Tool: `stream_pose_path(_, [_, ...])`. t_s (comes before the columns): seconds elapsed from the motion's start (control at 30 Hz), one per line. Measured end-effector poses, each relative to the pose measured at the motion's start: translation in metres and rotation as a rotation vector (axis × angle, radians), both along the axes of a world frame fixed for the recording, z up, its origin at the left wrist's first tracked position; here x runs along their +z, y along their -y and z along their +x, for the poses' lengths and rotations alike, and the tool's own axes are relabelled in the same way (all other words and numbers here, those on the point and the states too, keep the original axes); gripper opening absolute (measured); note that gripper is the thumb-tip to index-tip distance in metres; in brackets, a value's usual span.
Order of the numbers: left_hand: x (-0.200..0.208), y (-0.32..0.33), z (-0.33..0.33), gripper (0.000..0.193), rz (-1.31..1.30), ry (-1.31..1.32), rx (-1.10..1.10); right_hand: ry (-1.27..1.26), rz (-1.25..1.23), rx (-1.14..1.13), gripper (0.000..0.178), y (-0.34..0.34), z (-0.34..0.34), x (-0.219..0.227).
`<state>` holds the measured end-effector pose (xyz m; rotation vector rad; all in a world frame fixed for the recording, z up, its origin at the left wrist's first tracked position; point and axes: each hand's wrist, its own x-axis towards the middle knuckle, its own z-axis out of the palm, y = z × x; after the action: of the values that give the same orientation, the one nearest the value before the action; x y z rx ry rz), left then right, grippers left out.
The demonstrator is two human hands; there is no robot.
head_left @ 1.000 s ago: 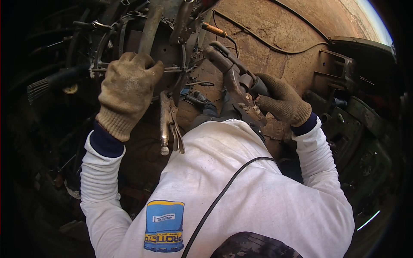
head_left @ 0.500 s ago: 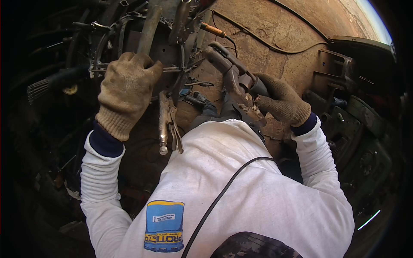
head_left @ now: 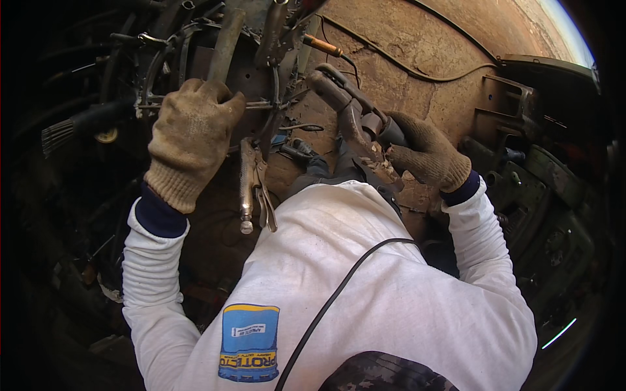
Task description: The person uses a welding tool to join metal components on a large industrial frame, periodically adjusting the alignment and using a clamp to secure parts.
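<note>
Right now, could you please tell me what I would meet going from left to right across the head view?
Bristled brush, left gloved hand, silvery locking pliers, brown metal tool, right gloved hand, green machinery.

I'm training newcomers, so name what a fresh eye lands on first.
The bright white shirt fills the lower middle. Above it, the gloved left hand, left of centre, meets a metal bar; the gloved right hand, right of centre, grips a brown tool.
</note>
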<state>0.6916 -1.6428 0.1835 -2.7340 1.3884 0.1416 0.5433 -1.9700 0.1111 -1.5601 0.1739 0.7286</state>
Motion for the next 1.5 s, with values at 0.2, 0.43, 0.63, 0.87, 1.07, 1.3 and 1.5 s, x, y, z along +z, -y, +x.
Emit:
stream_pose_path(0.2, [-0.001,-0.001,0.0,0.022,-0.006,-0.004,0.008,0.019,-0.002,0.002,0.064,-0.002,0.001,-0.001])
stream_pose_path(0.43, [-0.001,-0.001,0.0,0.023,-0.008,-0.011,0.002,0.014,-0.003,0.001,0.062,-0.009,0.007,0.007])
stream_pose_path(0.63, [0.0,-0.001,-0.001,0.026,0.021,-0.001,-0.013,-0.016,0.03,0.016,0.067,-0.013,0.01,0.004])
stream_pose_path(0.87, [-0.001,-0.001,0.0,0.026,0.005,0.002,-0.021,0.003,0.008,0.008,0.058,-0.014,0.01,0.005])
stream_pose_path(1.07, [-0.001,-0.001,-0.001,0.025,0.0,0.006,-0.021,-0.043,0.014,0.012,0.059,-0.015,0.012,0.008])
stream_pose_path(1.3, [0.0,-0.001,0.001,0.025,0.001,-0.004,-0.028,-0.013,0.004,0.025,0.061,-0.015,0.014,0.004])
stream_pose_path(1.5, [0.0,-0.001,0.0,0.025,0.008,-0.009,-0.022,0.001,0.003,0.064,0.064,-0.015,0.017,0.004])
